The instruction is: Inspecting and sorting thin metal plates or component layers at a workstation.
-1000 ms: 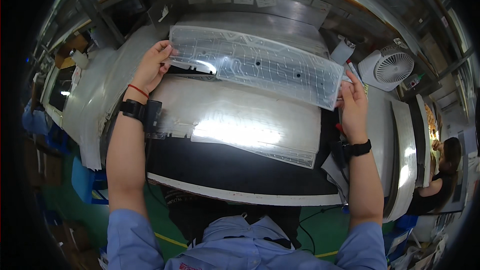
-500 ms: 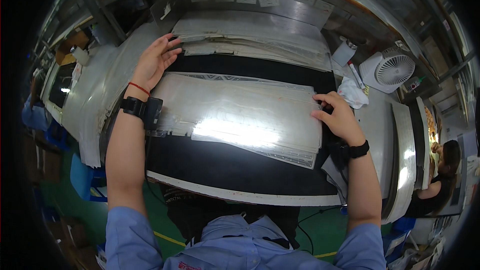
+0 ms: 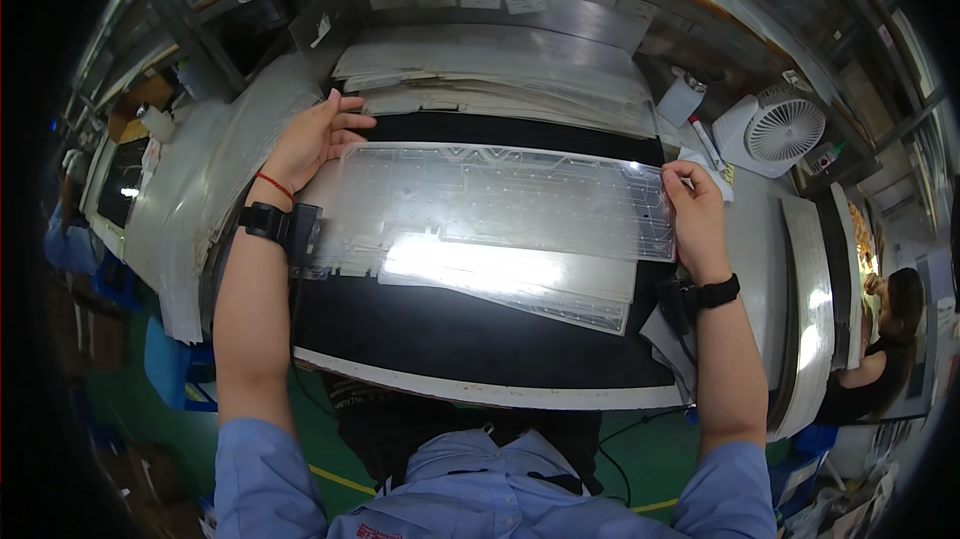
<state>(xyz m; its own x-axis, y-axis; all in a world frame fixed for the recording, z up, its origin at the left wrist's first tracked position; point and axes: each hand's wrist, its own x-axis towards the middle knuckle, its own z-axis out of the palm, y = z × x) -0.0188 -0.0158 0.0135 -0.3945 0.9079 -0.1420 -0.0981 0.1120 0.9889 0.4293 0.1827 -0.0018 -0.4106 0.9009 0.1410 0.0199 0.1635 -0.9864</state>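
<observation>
A clear plastic sheet with fine printed lines and dots [image 3: 560,189] lies over a stack of similar sheets [image 3: 590,289], its right end jutting past them. My right hand [image 3: 702,219] pinches that end at its upper right corner, thumb on top. At the upper left corner is my left hand [image 3: 312,141], its fingers stretched out and apart. Whether the left palm or lower fingers touch the sheet I cannot tell. Beneath the stack is a black mat [image 3: 430,334].
Behind the mat rests a wide pile of translucent sheets [image 3: 480,59]. More sheets are piled at left [image 3: 190,199] and right [image 3: 805,309]. A white fan [image 3: 785,134], a bottle [image 3: 682,99] and a crumpled white cloth [image 3: 722,179] stand at the back right. A person [image 3: 885,349] sits at far right.
My right hand has taken hold of the top sheet and drawn its right end outward and up. The left hand has shifted slightly toward me, fingers still apart.
</observation>
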